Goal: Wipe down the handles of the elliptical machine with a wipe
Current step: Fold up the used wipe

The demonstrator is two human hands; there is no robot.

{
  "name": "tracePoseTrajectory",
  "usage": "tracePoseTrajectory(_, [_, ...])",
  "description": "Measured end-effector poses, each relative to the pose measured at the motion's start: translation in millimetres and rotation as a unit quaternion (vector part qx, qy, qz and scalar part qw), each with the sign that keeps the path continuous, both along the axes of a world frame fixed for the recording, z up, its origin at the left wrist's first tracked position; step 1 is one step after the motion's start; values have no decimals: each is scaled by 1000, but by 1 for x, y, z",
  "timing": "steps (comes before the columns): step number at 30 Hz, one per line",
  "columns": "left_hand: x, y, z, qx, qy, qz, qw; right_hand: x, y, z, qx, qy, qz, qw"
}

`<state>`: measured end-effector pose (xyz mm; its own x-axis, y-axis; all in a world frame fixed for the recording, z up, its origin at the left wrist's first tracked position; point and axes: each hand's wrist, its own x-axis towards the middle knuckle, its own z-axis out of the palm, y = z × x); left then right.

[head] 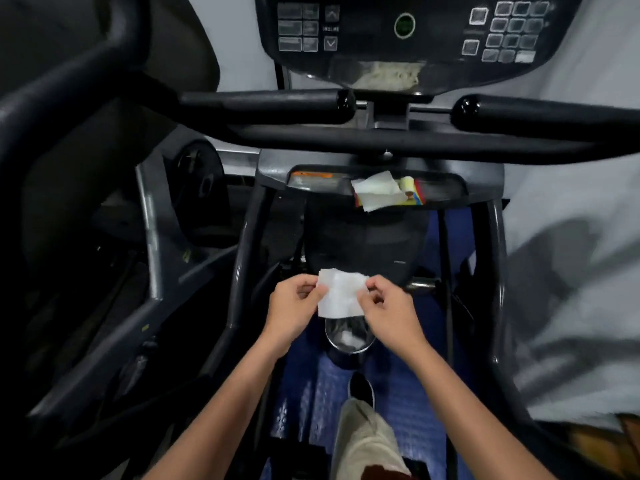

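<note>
Both bare hands, left hand (294,303) and right hand (388,306), pinch one white damp wipe (341,292) by its side edges, fingers curled, low above the blue floor mat (415,393). Unfolding it fully should give better cover. Two black padded handles (266,105) (547,114) wait well above, near the console; more crumpled wipes (375,190) lie on the tray's middle.

Your two bare forearms reach forward and converge; your left hand (292,301) and right hand (389,306) face each other, fingers curled, each pinching one side edge of the wipe (341,292).
</note>
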<state>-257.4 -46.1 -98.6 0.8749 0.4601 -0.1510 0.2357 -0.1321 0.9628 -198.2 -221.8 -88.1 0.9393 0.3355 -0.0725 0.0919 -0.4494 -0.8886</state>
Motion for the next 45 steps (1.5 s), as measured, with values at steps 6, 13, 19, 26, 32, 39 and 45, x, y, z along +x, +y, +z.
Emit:
tracePoseTrajectory(6, [52,0,-25,-34,56,36,997,58,6,-30,-21,39,-33,998])
tracePoseTrajectory(13, [59,-1,-69,-50,80,66,993,63,10,-83,-41,72,-31,996])
tracePoseTrajectory(19, [48,-5,-151,-11,90,69,993,43,9,-159,-56,45,-38,997])
tracePoseTrajectory(26, [50,-7,-255,17,112,62,992,44,5,-266,-74,52,-45,995])
tracePoseTrajectory(32, [97,-8,-372,30,145,46,988,86,8,-381,-124,29,-65,990])
tracePoseTrajectory(39, [166,-7,-497,79,177,52,980,149,18,-504,-132,49,-85,986])
tracePoseTrajectory(45, [196,4,-558,106,196,22,975,175,33,-562,-179,69,-60,980])
